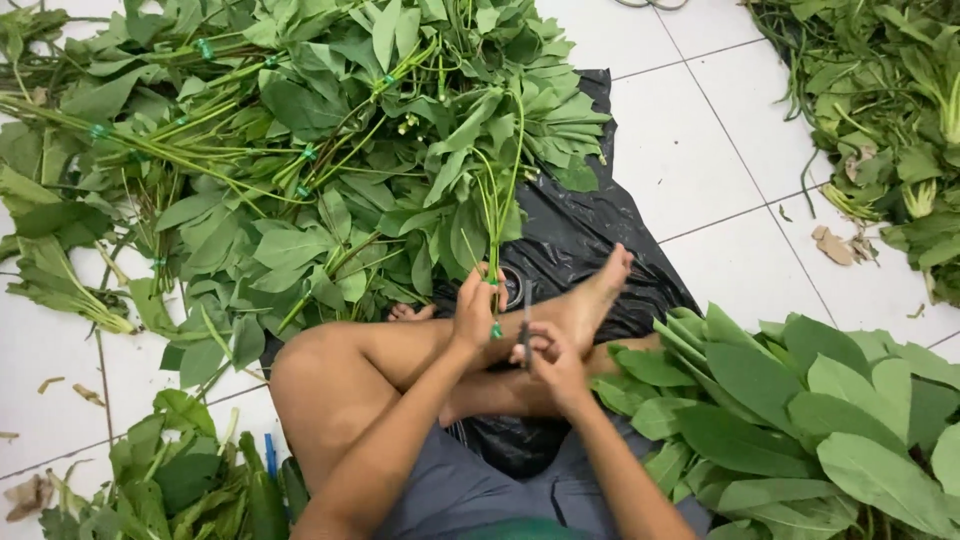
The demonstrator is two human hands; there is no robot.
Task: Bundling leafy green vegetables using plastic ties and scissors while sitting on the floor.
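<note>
I sit cross-legged on a white tiled floor. My left hand [476,308] grips the lower stems of a small bundle of green leafy stalks [497,185], which stands upright above my foot [590,298]; a green band [496,330] circles the stems just below the fingers. My right hand [550,358] sits close beside it, closed on a thin dark blade-like tool [526,322] held against the stems. The tool's exact kind is hard to tell.
A big pile of banded leafy bundles [300,150] lies ahead on the left over a black plastic sheet [590,230]. Stacked plucked leaves [800,410] lie at my right. More greens sit at top right [890,130] and bottom left [180,470].
</note>
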